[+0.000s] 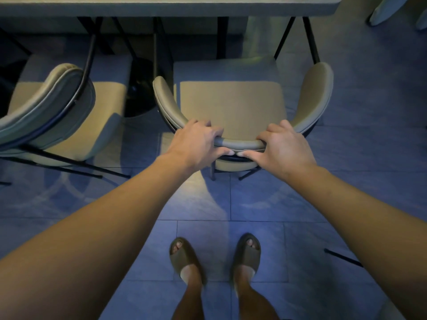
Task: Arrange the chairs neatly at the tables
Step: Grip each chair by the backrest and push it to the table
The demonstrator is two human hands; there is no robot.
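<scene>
We reach both arms straight forward and down, our left hand (196, 144) and right hand (283, 146) clamped side by side on the curved backrest of the chair (231, 105), fingers over the top, thumbs nearly touching beneath. Its seat lies just beyond our hands, facing the table (161, 6); a second chair (57, 112) stands left of them
</scene>
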